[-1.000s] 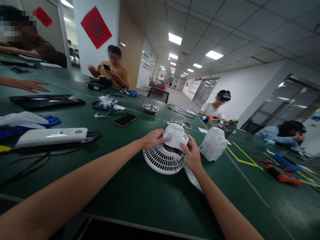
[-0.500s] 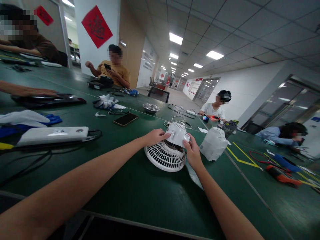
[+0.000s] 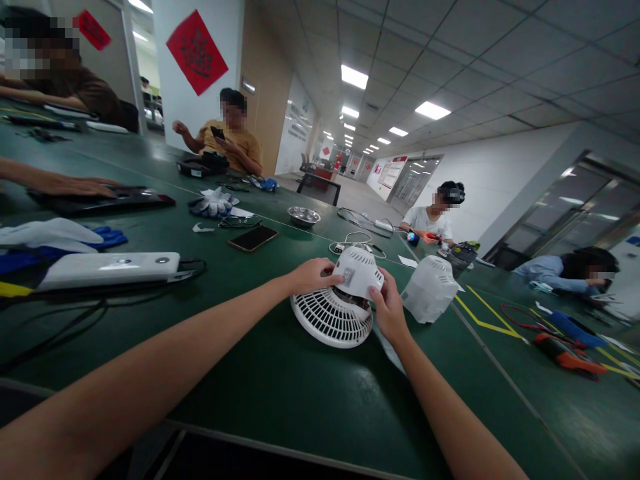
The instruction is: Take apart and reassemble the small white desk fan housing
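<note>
A white fan grille (image 3: 334,320) lies face down on the green table, its ribs fanning outward. Over its middle sits a white plastic motor cover (image 3: 359,270) with vent slots and a printed label. My left hand (image 3: 316,275) grips the cover's left side, thumb near the label. On the right edge, the fingers and thumb of my right hand (image 3: 389,303) are closed on the same cover. A dark gap with inner parts shows between cover and grille. Just right of my right hand stands a translucent white plastic-wrapped piece (image 3: 431,290).
A phone (image 3: 253,237), a metal bowl (image 3: 304,215) and a white cable (image 3: 357,243) lie beyond the fan. Gloves (image 3: 215,202) and a white device (image 3: 110,270) are left. A multimeter (image 3: 570,353) lies right. Several people sit around the table.
The cover has turned and settled slightly lower over the grille, so its label faces me more. Both hands have stayed on it.
</note>
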`<action>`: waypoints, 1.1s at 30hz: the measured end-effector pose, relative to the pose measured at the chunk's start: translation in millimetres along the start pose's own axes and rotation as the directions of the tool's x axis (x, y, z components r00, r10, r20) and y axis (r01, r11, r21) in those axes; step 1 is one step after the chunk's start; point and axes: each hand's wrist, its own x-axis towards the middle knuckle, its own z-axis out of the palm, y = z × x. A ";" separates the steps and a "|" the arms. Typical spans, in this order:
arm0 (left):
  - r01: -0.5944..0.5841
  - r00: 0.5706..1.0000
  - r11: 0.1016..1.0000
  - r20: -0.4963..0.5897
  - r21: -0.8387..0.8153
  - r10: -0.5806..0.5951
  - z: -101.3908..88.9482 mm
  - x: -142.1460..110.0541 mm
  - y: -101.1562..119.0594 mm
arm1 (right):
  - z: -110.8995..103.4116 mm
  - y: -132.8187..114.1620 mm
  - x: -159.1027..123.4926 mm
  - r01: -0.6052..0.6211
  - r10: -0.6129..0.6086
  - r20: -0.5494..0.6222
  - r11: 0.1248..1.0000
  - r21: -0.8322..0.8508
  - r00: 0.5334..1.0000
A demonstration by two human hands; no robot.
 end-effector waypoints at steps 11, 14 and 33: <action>-0.058 0.998 0.998 -0.011 0.009 0.058 -2.2 -4.8 2.3 | -6.4 -3.7 -2.0 0.019 -0.016 0.073 0.999 -0.035 0.997; -0.077 0.997 0.996 0.000 0.037 0.077 -2.3 -4.8 2.3 | -6.4 -3.0 -2.5 0.011 -0.008 0.106 1.000 -0.024 0.994; -0.160 0.987 0.980 0.052 0.120 0.155 -3.0 -6.4 -4.4 | -11.4 -9.9 -5.9 0.086 -0.071 0.137 0.990 -0.110 0.988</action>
